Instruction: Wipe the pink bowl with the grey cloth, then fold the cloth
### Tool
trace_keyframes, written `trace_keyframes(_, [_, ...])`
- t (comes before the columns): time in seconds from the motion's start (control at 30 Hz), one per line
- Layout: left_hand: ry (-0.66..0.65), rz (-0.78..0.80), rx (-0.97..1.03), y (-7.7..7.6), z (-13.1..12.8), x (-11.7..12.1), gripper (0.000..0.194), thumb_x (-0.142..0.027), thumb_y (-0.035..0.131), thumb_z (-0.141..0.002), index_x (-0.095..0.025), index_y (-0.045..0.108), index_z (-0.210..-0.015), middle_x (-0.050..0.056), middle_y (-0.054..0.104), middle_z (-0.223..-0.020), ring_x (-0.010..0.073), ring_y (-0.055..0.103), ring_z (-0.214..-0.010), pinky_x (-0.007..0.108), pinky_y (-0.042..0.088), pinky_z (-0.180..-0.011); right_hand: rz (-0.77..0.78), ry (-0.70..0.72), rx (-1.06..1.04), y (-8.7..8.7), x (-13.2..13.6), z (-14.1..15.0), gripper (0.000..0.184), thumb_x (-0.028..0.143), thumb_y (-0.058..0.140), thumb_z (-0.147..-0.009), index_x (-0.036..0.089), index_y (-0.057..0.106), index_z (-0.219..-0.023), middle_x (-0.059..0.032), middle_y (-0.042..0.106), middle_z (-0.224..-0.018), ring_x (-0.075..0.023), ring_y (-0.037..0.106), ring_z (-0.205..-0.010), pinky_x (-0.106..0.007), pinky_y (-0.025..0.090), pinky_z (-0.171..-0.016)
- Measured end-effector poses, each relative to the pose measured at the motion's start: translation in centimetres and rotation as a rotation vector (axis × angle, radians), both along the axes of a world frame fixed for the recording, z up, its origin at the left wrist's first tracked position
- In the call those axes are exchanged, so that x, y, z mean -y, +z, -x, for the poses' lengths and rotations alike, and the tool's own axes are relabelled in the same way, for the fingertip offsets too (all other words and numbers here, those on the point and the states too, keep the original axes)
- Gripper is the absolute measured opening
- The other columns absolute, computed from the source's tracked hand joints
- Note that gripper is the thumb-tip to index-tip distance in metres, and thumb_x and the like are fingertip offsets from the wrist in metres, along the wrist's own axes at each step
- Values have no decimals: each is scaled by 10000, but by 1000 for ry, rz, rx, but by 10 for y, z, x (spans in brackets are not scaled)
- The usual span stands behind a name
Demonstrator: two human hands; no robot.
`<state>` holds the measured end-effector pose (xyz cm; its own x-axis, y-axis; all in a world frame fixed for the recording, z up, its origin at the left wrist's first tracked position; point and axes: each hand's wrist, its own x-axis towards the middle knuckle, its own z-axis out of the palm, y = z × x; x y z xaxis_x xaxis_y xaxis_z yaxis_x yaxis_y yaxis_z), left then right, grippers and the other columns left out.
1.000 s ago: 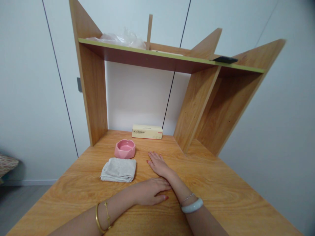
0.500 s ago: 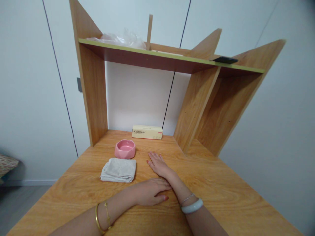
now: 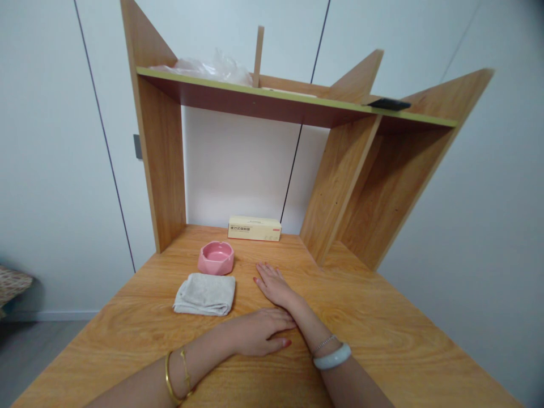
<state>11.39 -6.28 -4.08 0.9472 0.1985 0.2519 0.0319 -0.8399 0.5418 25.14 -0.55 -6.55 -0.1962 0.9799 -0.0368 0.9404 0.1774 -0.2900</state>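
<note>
My left hand [image 3: 262, 332] lies on the wooden desk with its fingers stretched out, their tips at the right wrist, partly tucked under it. Farther forward, my right hand [image 3: 272, 284] rests palm down and flat on the desktop, fingers extended. Neither hand holds anything. To the left of both hands is a folded light grey cloth [image 3: 204, 294]. Just behind the cloth stands a pink faceted ashtray [image 3: 216, 259] with notches in its rim. A long cream box [image 3: 254, 229] with dark printing stands at the back of the desk.
A wooden shelf unit [image 3: 164, 170] rises from the back of the desk [image 3: 382, 334]. On its upper board are a clear plastic bag [image 3: 212, 68] and a flat dark object [image 3: 389, 103] over the edge at right. An upright divider [image 3: 344, 187] stands behind the hands to the right.
</note>
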Motion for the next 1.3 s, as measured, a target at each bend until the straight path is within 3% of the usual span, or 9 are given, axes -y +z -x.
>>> trace_keyframes(1.3, [1,11,8,1,0,1,396,-174,465,-833,-179,469,-1228,65,515,-1248,182,425,-1181,319,294,-1021,7,-3,-2,0,0,0,598,440,161,-892,102,175,-1385,-88,189,-1440,-207,80,-1332,-422,53,-1061])
